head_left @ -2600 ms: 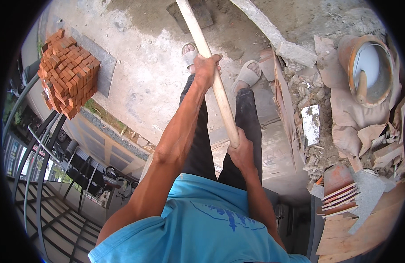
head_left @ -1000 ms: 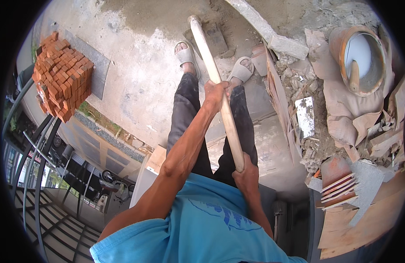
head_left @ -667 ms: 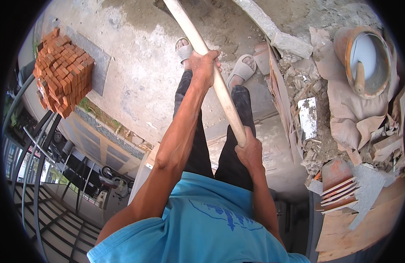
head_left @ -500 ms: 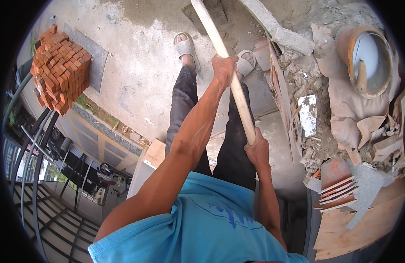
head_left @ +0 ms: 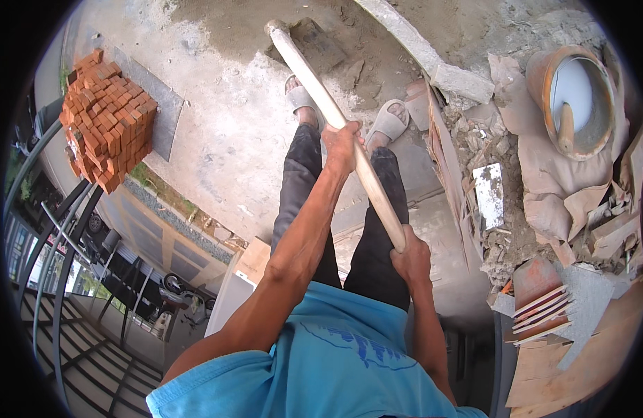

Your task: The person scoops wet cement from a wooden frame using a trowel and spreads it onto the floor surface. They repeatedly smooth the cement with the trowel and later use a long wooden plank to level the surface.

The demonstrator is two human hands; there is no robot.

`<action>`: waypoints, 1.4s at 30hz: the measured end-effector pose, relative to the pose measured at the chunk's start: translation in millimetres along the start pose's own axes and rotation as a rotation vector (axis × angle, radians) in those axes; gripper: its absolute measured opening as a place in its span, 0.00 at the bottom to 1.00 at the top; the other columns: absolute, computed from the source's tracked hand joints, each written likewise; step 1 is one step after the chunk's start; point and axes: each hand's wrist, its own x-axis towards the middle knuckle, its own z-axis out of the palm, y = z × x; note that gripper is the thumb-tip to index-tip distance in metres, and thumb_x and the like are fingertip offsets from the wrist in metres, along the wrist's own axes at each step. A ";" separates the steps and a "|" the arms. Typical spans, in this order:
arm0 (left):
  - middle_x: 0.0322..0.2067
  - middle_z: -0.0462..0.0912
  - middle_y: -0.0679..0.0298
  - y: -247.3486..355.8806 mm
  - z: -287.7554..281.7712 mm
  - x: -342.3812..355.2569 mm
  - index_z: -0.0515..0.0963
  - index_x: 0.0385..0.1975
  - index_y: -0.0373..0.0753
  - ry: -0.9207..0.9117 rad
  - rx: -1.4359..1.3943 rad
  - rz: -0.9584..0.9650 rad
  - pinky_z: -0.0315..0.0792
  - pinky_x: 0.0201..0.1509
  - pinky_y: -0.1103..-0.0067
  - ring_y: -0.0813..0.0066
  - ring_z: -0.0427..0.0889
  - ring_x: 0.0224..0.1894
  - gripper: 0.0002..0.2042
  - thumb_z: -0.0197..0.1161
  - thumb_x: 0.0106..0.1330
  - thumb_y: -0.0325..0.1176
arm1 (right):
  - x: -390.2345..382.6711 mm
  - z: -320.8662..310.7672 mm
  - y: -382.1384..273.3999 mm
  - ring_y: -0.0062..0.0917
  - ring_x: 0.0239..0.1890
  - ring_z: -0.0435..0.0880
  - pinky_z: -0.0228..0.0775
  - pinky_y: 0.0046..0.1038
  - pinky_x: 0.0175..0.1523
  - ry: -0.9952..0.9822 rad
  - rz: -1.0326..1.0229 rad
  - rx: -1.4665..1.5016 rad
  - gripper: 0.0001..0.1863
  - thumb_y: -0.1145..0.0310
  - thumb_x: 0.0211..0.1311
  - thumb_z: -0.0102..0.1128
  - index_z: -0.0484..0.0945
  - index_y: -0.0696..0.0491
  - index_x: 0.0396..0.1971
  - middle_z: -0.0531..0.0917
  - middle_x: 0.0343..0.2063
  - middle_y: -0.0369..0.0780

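Observation:
Both of my hands grip one long pale wooden handle that slants from the upper left down toward my waist. At its far end is what looks like a hoe, with a flat, dirty dark blade low over the damp, sandy ground. My left hand is wrapped round the middle of the shaft, above my shins. Near my right thigh, my right hand closes round the butt end. The far tip of the handle shows beside the blade.
Rubble, broken boards and a long concrete strip lie to the right. A round bucket with pale contents and a wooden stick stands there. Stacked red bricks sit at far left, above metal railings. My sandalled feet flank the handle.
The handle's far end has come into view at the top, drawn nearer and to the left. My left hand has moved lower and slightly left; the whole view has shifted a little.

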 end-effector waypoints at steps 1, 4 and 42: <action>0.21 0.73 0.61 9.4 -2.6 7.6 0.71 0.30 0.34 0.012 -0.003 0.025 0.74 0.17 0.74 0.73 0.74 0.17 0.08 0.65 0.54 0.25 | 10.4 1.3 -5.6 0.54 0.34 0.81 0.70 0.50 0.39 0.007 -0.024 -0.005 0.17 0.77 0.46 0.58 0.71 0.53 0.39 0.81 0.28 0.54; 0.21 0.73 0.61 53.8 -3.3 30.5 0.71 0.31 0.32 0.048 -0.006 0.098 0.74 0.17 0.75 0.73 0.73 0.17 0.09 0.66 0.54 0.24 | 51.0 12.3 -27.3 0.53 0.35 0.81 0.71 0.50 0.40 0.034 -0.099 0.007 0.16 0.77 0.46 0.58 0.70 0.53 0.38 0.81 0.29 0.54; 0.18 0.73 0.62 66.7 -35.9 38.4 0.71 0.27 0.34 -0.021 0.202 -0.011 0.68 0.14 0.75 0.74 0.73 0.14 0.09 0.66 0.52 0.23 | 4.2 70.2 -89.1 0.47 0.28 0.81 0.71 0.41 0.36 0.003 0.011 0.330 0.14 0.78 0.40 0.59 0.71 0.58 0.31 0.78 0.21 0.50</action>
